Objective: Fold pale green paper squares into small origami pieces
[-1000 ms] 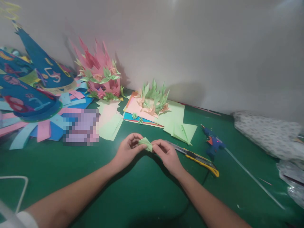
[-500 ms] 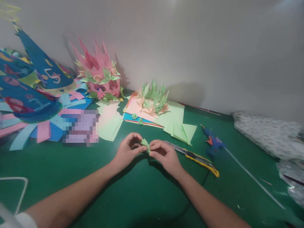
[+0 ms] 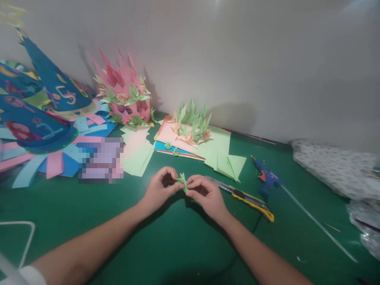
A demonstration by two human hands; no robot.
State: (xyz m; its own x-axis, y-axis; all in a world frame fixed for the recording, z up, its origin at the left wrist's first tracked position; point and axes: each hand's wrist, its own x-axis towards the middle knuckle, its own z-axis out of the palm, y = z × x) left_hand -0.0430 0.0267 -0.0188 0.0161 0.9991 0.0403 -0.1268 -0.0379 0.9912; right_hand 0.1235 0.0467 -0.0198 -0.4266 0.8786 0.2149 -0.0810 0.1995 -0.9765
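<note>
A small piece of folded light-green paper is pinched between my two hands above the green table. My left hand grips its left side with thumb and fingertips. From the other side, my right hand holds it, fingers curled and thumb pressed in. Pointed flaps of the paper spread upward and to the left. Just beyond my hands lie two small green paper roses. A yellow utility knife rests to the right of my right hand.
A green paper crown stands on stacked coloured sheets. Light-green sheets lie left of it, near a pink paper crown. Blue cone hats fill the far left. A blue glue gun with a long glue stick lies right.
The folded green paper has turned and its flaps have spread apart, now pointing up and left. Both hands stay in nearly the same place.
</note>
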